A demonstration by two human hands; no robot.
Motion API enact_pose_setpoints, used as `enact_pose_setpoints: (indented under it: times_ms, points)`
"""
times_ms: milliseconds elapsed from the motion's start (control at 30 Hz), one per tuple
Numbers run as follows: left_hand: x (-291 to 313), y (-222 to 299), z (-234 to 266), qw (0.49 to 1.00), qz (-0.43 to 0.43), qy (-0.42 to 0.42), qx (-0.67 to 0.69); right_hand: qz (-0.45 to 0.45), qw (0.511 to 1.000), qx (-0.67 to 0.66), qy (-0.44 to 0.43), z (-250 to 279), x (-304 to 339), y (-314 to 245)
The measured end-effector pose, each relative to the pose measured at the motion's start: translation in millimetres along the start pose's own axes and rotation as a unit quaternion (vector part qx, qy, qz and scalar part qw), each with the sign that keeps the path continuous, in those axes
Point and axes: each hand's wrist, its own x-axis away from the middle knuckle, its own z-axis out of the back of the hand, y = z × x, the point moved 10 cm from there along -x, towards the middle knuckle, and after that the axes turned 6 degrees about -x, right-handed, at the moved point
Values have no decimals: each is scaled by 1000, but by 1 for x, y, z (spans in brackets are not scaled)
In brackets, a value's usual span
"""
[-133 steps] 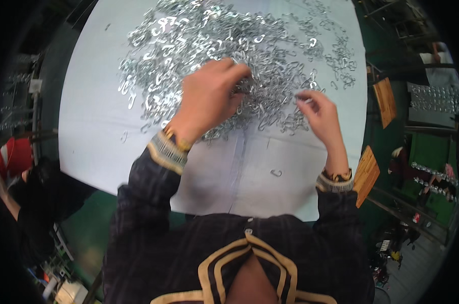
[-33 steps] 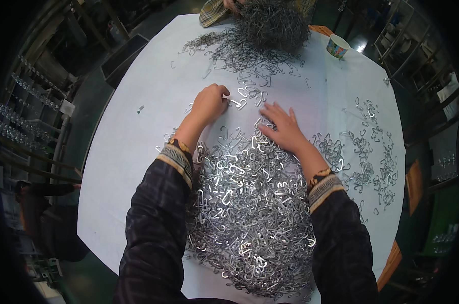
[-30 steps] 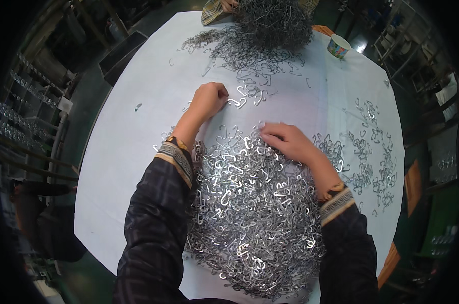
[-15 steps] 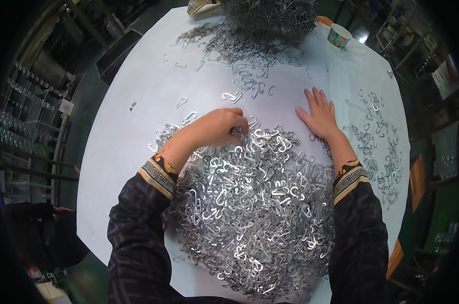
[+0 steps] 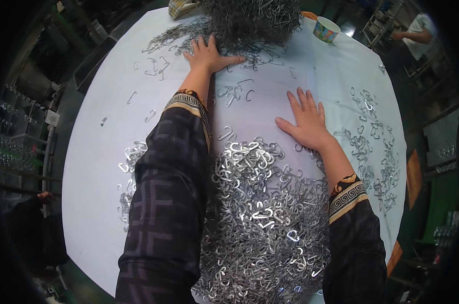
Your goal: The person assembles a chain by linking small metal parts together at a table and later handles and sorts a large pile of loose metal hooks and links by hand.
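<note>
My left hand (image 5: 205, 57) reaches to the far side of the white table (image 5: 97, 152), fingers spread, at the edge of the loose dark metal hooks in front of a tall heap of thin bent-wire hooks (image 5: 252, 23). My right hand (image 5: 309, 124) lies flat and open on the table, thumb toward the middle. Between my forearms spreads a big pile of shiny silver metal hooks (image 5: 262, 218). Several loose hooks (image 5: 231, 93) lie between that pile and the far heap. My left sleeve hides part of the near pile.
More hooks are scattered on the right side of the table (image 5: 389, 167). A colourful paper cup (image 5: 326, 30) stands at the far right edge, and a checked cloth (image 5: 183, 8) at the far left. Another person (image 5: 419, 36) is beyond the table at the upper right.
My left hand has left the near pile of silver hooks and moved far forward to the dark hooks, its fingers opening. My right hand stays flat on the table. The view has shifted slightly.
</note>
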Motion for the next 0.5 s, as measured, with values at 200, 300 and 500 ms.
enact_pose_setpoints:
  times_ms: [200,300,500]
  points:
    - [-10,-1,19,995,-60,72,13,9,1000,-10,0,2,1,-3]
    - [-19,-51,30,998,12,14,58,7,1000,-14,1,3,2,0]
    - [-30,-93,55,997,15,-15,69,8,1000,1,-6,3,4,-4]
